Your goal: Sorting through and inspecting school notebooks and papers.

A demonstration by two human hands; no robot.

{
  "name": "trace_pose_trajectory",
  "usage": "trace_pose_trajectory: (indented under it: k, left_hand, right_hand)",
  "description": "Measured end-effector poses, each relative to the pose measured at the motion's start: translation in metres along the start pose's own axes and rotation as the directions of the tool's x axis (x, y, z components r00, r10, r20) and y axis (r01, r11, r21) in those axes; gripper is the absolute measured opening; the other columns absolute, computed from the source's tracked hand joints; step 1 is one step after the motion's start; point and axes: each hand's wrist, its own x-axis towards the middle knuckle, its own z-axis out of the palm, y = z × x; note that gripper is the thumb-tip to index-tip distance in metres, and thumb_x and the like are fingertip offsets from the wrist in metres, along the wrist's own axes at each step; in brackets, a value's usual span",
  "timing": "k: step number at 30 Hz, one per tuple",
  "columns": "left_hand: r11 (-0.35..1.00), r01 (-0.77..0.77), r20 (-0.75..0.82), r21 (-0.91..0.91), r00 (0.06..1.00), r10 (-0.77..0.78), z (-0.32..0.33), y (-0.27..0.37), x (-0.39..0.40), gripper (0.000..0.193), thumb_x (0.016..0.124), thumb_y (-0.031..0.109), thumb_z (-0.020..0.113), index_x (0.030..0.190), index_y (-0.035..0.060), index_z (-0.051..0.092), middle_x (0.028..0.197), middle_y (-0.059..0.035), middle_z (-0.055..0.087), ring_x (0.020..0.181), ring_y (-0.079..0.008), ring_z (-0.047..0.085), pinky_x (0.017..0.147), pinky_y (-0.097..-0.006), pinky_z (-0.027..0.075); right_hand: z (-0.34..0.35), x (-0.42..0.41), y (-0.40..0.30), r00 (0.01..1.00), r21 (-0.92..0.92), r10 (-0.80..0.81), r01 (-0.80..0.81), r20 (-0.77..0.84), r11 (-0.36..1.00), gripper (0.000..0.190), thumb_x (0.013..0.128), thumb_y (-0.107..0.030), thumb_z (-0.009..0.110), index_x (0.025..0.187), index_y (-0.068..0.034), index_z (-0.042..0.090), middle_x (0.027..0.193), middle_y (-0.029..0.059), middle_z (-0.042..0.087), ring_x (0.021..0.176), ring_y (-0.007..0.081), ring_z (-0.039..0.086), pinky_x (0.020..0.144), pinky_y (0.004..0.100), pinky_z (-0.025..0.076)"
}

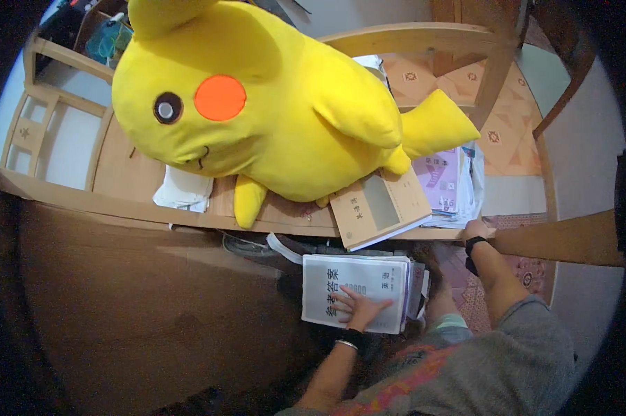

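My left hand [362, 311] lies on the grey-white cover of a paper book [318, 281], fingers spread. That book tops a stack of books and papers, whose edges [419, 291] show at the right. At the front wooden rail [453, 235] of a bunk-like frame, my right hand [478, 230] is curled over the edge; its fingers are partly hidden. Just left of it, a pile of papers with a purple booklet [438, 179] sits on the boards. A tan-covered notebook [378, 208] juts over the rail, partly under a big yellow Pikachu plush [271, 114].
White papers [184, 190] lie beneath the plush's head. A dark bag [245, 247] with a light strap is below the rail. A brown wooden panel [136, 312] fills the lower left. Wooden bars [100, 145] stand at the left, and patterned tiles [505, 151] cover the floor.
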Motion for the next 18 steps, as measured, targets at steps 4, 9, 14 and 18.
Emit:
trace_pose_trajectory:
  k: [4,9,14,18]
  left_hand:
    - [1.000,-0.026,-0.038,-0.016,0.999,0.025,-0.002,-0.001,0.003,0.148,0.045,0.052,0.084,0.135,0.0044,-0.024,0.138,-0.0293,-0.027,0.125,-0.0510,-0.024,0.095,-0.0703,0.001]
    - [0.999,0.043,-0.022,-0.025,0.999,-0.044,-0.003,0.006,-0.003,0.148,0.046,0.049,0.084,0.134,0.0052,-0.026,0.137,-0.0291,-0.028,0.125,-0.0506,-0.025,0.094,-0.0711,0.001]
    - [1.000,0.015,-0.027,-0.026,1.000,-0.016,0.000,0.002,0.001,0.148,0.046,0.050,0.083,0.134,0.0055,-0.027,0.137,-0.0291,-0.029,0.125,-0.0501,-0.027,0.093,-0.0717,0.000]
    - [0.999,-0.025,-0.007,-0.044,1.000,0.025,-0.005,0.001,-0.004,0.149,0.045,0.052,0.083,0.133,0.0060,-0.028,0.137,-0.0292,-0.030,0.124,-0.0497,-0.028,0.093,-0.0718,-0.002]
  right_hand:
    - [-0.020,-0.009,-0.007,0.997,0.020,-0.015,0.014,0.079,1.000,0.022,0.082,-0.017,0.052,0.095,-0.008,0.068,0.101,0.0111,0.065,0.093,0.0259,0.063,0.077,0.0354,0.050]
    - [-0.034,-0.019,-0.006,0.995,0.005,-0.013,0.012,0.101,1.000,0.023,0.084,-0.019,0.051,0.097,-0.009,0.067,0.102,0.0111,0.065,0.093,0.0250,0.063,0.079,0.0348,0.050]
    - [-0.025,-0.007,-0.007,0.995,0.010,0.053,-0.054,0.089,0.999,0.022,0.084,-0.021,0.052,0.096,-0.010,0.067,0.101,0.0093,0.065,0.093,0.0223,0.063,0.078,0.0325,0.051]
    - [-0.019,-0.009,-0.006,0.996,-0.007,0.045,-0.044,0.084,0.999,0.021,0.084,-0.021,0.053,0.095,-0.010,0.067,0.099,0.0092,0.065,0.093,0.0224,0.063,0.077,0.0325,0.051]
